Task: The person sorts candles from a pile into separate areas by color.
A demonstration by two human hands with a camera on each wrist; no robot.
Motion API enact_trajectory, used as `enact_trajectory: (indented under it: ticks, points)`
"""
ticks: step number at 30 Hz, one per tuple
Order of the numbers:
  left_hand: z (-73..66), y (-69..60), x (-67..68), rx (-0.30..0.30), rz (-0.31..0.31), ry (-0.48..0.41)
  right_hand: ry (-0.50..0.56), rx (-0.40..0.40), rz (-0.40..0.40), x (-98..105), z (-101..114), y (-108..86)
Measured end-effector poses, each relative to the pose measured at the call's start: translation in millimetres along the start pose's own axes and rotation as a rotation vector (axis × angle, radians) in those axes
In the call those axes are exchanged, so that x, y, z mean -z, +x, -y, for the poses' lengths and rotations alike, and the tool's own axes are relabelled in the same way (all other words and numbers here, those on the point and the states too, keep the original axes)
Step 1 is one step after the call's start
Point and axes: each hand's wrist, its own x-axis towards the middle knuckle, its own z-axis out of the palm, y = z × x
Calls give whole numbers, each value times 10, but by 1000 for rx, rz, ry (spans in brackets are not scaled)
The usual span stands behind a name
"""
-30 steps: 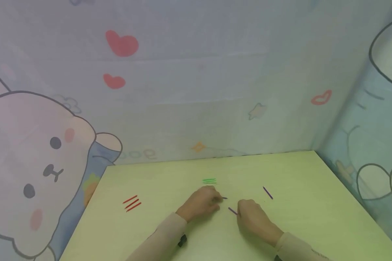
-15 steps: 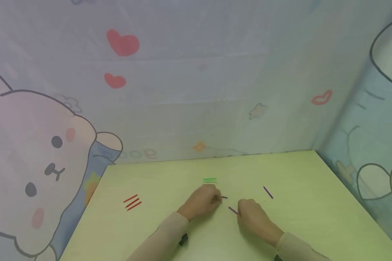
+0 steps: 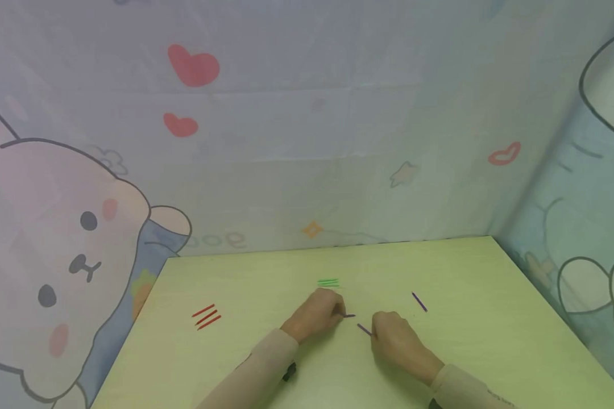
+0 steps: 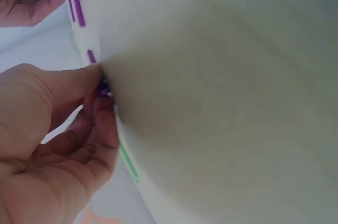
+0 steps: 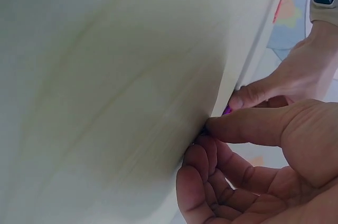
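My left hand [image 3: 316,313] pinches a thin purple stick [image 3: 350,316] between thumb and fingertips, low over the table. One end of that stick shows past the thumb in the left wrist view. My right hand [image 3: 396,338] pinches a second purple stick [image 3: 364,329] that points toward the left hand; a small gap separates the two sticks. In the right wrist view its thumb and index finger meet at the tabletop, and the stick there is mostly hidden. Farther right lies a third purple stick [image 3: 419,301], untouched. Just beyond the left hand are several green sticks [image 3: 328,282].
Three red sticks [image 3: 207,317] lie side by side on the left part of the pale yellow-green table [image 3: 266,272]. Behind the table's far edge hangs a printed cloth backdrop [image 3: 297,125], with more cloth at both sides.
The left hand has shifted slightly toward the person, and its purple stick has come a little nearer too. The right hand and its stick stay where they were.
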Motion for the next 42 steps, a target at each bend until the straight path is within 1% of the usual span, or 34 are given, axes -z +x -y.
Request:
enact_trajectory:
  ticks: [3, 8, 12, 16, 19, 23, 27, 31, 34, 42]
  points:
    - [-9, -28, 31, 38, 16, -25, 24, -18, 13, -8, -36, 31]
    - [-40, -59, 86, 101, 63, -43, 55, -37, 44, 12, -101, 86]
    - [-50, -86, 88, 128, 89, -62, 57, -39, 50, 103, -120, 83]
    - [-52, -74, 95, 145, 97, -84, 75, -31, 9, 340, -175, 97]
    - [-49, -64, 101, 151, 98, -88, 88, -34, -31, 560, -284, 134]
    - [-53, -56, 103, 164, 107, -98, 91, -68, -69, 808, -480, 185]
    - [-74, -52, 111, 172, 113, -99, 72, -114, -85, 938, -663, 213]
    - [-84, -57, 117, 171, 109, -86, 47, -154, -80, 951, -814, 238]
    - [-85, -59, 115, 177, 106, -83, 39, -177, -62, 928, -907, 253]
    - [-80, -70, 112, 197, 114, -110, 26, -197, -29, 827, -1059, 253]
